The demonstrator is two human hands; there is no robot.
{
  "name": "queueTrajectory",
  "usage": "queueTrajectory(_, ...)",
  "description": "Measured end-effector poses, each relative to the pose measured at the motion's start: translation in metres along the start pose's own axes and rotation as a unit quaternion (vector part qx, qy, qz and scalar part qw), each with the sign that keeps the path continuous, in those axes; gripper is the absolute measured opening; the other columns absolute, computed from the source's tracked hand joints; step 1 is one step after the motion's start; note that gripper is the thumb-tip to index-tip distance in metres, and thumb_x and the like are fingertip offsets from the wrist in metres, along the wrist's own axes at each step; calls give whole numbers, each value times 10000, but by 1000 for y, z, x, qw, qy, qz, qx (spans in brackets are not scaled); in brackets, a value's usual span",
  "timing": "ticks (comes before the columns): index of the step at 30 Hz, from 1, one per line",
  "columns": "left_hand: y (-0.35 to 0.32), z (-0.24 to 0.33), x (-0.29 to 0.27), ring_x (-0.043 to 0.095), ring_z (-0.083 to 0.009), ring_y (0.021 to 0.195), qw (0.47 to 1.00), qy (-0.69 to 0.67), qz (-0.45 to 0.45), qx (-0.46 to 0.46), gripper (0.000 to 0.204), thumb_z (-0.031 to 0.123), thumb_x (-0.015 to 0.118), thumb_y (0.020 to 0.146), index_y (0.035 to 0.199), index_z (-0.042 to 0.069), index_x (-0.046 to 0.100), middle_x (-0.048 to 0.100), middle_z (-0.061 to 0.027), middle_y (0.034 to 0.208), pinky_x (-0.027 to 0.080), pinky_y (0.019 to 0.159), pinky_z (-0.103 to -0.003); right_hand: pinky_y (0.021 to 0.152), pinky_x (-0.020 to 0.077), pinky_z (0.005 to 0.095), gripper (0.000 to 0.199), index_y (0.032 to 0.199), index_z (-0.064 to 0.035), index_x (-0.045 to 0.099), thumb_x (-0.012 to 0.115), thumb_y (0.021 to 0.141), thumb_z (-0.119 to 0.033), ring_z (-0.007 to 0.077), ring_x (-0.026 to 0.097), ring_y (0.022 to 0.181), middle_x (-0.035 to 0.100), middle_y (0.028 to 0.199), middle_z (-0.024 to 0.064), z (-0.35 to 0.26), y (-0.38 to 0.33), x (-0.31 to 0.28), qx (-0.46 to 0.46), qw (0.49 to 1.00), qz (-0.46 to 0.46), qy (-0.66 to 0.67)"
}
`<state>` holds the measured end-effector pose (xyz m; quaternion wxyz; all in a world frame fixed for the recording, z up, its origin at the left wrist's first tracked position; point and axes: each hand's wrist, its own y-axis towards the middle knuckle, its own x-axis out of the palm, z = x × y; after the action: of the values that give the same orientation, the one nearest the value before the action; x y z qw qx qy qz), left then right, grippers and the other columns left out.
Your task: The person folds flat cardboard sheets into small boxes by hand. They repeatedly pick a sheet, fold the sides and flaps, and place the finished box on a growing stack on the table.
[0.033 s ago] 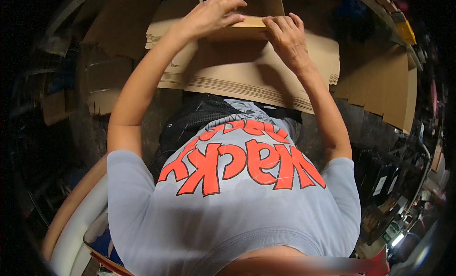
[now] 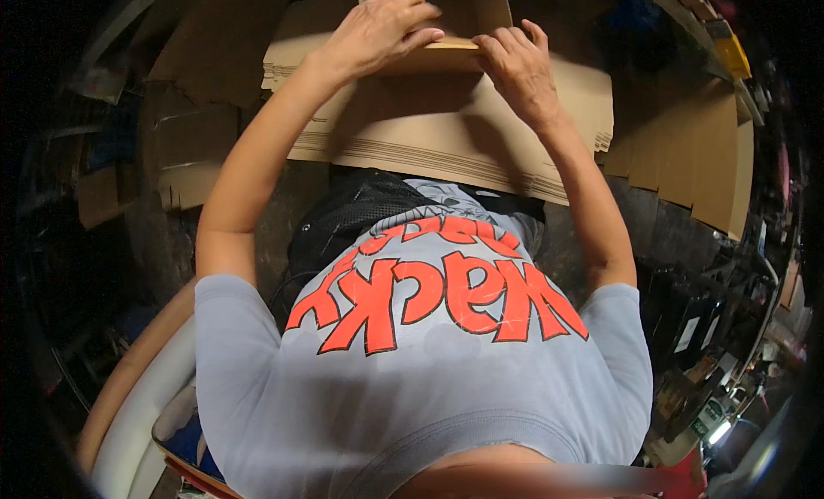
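Note:
A brown cardboard box (image 2: 429,83), partly folded up, stands on a stack of flat cardboard sheets (image 2: 403,147) in front of my lap. My left hand (image 2: 378,37) is at the left of its near edge, the thumb along the flap edge (image 2: 455,46). The other fingers of that hand are bent over the inside, apart from the thumb and slightly blurred. At the right end of the same edge, my right hand (image 2: 519,74) grips the cardboard with bent fingers, one finger raised. The hands hide both ends of the edge.
More cardboard sheets (image 2: 687,156) lean at the right, and others (image 2: 197,147) stand at the left. Long white and tan rolls (image 2: 142,396) lie at the lower left. Black containers (image 2: 687,314) and cluttered goods are along the right side.
The flap along the near edge has tilted, now showing only a thin strip. My left fingers have curled downward a little. My right hand has barely moved.

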<state>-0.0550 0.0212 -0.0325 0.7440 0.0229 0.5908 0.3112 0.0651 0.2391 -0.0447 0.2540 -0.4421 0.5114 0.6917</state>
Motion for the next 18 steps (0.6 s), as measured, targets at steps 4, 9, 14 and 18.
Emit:
queueTrajectory(4,-34,23,-6,632,-334,815,993,81,-83,26,235,222,714,813,879,22,608,635,-143,842,461,817,-423,1067,330,519,92,884,-94,607,664,812,-97,226,602,873,577,816,36,-7,5,-25,-28,992,-118,26)
queueTrajectory(9,-41,57,-12,616,-356,845,997,-18,-75,-4,266,132,740,708,844,4,551,613,-170,803,454,819,-436,1062,342,501,167,857,-57,599,692,821,-191,263,618,920,602,831,100,-40,1,-67,0,978,-208,26)
queueTrajectory(14,-33,57,-12,588,-363,896,979,-79,-168,-86,307,91,737,698,910,5,532,592,-175,869,453,790,-439,786,460,392,408,904,13,611,777,767,-333,321,599,829,630,852,149,-42,23,-61,92,931,-240,259)
queueTrajectory(18,-40,59,-18,583,-347,886,993,-95,-72,17,271,122,743,744,907,-1,564,585,-148,848,457,779,-441,672,446,391,426,870,32,615,797,752,-334,301,572,725,613,770,159,-33,23,-51,164,853,-394,301)
